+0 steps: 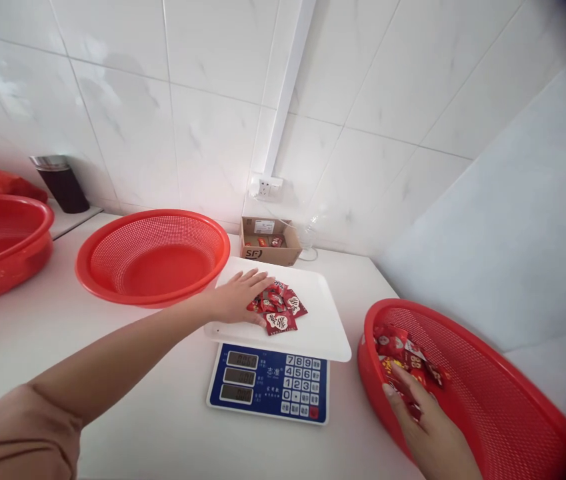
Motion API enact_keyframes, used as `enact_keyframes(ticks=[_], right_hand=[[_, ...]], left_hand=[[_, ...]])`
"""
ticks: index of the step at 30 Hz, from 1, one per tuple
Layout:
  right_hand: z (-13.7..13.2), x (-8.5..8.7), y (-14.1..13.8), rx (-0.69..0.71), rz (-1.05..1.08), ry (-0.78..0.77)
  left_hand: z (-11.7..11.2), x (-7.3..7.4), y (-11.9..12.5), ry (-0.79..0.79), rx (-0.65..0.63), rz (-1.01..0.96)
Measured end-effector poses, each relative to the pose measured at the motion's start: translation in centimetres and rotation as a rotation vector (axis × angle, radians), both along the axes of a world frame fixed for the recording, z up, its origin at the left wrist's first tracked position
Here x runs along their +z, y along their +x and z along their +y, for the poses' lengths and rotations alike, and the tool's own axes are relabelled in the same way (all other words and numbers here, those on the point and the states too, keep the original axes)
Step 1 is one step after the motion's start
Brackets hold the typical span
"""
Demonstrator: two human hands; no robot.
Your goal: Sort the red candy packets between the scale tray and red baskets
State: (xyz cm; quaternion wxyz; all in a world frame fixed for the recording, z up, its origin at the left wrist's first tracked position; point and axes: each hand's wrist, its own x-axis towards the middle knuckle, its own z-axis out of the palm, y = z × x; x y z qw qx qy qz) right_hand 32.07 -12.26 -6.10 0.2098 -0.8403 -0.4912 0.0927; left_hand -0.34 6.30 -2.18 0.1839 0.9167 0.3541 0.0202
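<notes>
Our left hand (240, 298) spreads wide, palm down, over the left side of the red packets (281, 323) heaped on the white scale pan (320, 317); a light touch would best keep that pile together. Our right hand (427, 423) reaches into the near right basket (507, 380), among loose packets (391, 341); we cannot tell whether it grips any. The far carton (283, 255) holds a few small packets (277, 242).

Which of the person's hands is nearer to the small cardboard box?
Left. The left hand is at the red packets on the white tray, in front of the cardboard box. The right hand is farther away, at the red basket on the right.
</notes>
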Motion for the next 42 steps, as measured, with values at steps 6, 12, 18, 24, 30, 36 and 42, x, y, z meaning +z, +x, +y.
enact_keyframes(ticks=[6,12,18,24,30,36,42], right_hand=[[-0.2,-0.1,0.0,0.018,-0.002,0.000],[-0.2,0.1,-0.1,0.030,0.001,-0.022],[-0.2,0.4,-0.4,0.034,-0.015,-0.002],[-0.2,0.5,-0.5,0.035,0.007,-0.021],[-0.2,0.5,-0.4,0.036,0.051,-0.039],[-0.1,0.5,-0.6,0.076,0.070,-0.020],[-0.2,0.5,-0.5,0.079,0.025,-0.012]], left_hand=[[2.8,0.3,1.2,-0.005,-0.142,0.012],[3.5,-0.3,1.3,0.026,-0.056,-0.005],[4.0,-0.1,1.2,0.067,0.012,-0.047],[4.1,1.1,0.1,0.228,0.240,-0.083],[4.4,3.9,-5.0,0.363,0.500,-0.048],[3.9,4.1,-7.7,0.362,0.553,0.040],[0.8,2.1,-0.5,0.195,0.155,-0.002]])
